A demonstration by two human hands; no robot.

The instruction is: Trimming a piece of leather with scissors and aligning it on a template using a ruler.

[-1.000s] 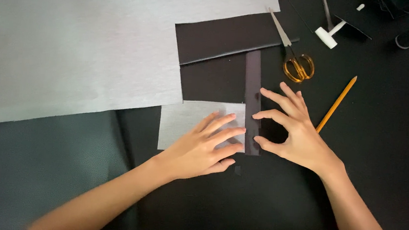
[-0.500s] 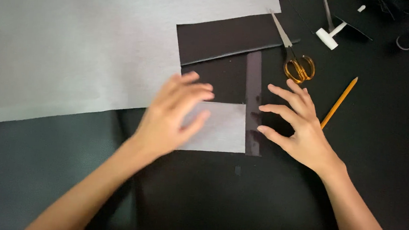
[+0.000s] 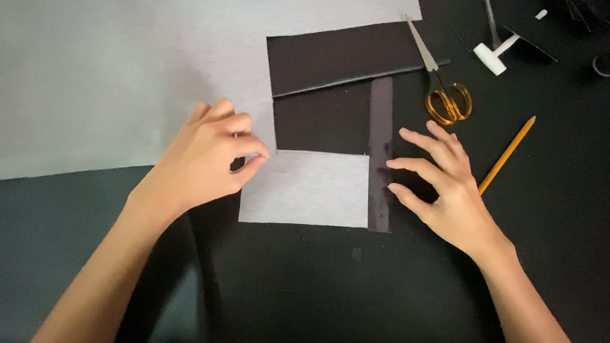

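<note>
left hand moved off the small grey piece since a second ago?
Yes. The left hand slid left off the small grey piece, now pinching at its upper left corner.

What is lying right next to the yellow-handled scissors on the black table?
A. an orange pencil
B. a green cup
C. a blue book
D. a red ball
A: an orange pencil lies slanted on the black table just right of the scissors, beside the right hand.
</note>
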